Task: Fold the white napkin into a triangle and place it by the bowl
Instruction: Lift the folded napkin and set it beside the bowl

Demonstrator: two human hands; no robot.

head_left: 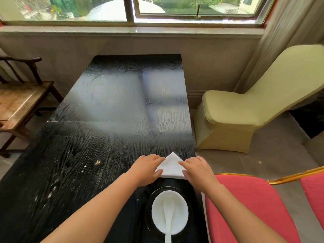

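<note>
**Both hands flat on a triangular napkin at the table's right edge**

At far left a dark brown wooden armchair [19, 95] stands beside the long black wood-grain table [98, 137], with a strip of floor between them. The table's left and far parts are bare, with window light reflected across the middle and a few pale crumbs [97, 162] on the near-left surface.

The left hand [146, 170] lies palm down, fingers spread and extended, pressing the left slope of the white folded paper napkin [171, 168]; it grips nothing. The napkin shows as a triangle, apex pointing away from the person, its straight base nearest them. It lies flat on the table near the right edge, just beyond the black round plate [149, 204].

On that plate sits the white round ceramic bowl [169, 212], with a white ceramic spoon [168, 223] resting in it, handle toward the person.

The right hand [197, 172] also lies open and palm down on the napkin's right slope, fingertips on the paper, its outer side at the table's right edge.

Right of the table, a red padded chair with a gold frame [252, 207] sits close against the edge; farther back stands a chair in a pale yellow-green fabric cover [245, 109], with open grey floor between the 2.
</note>
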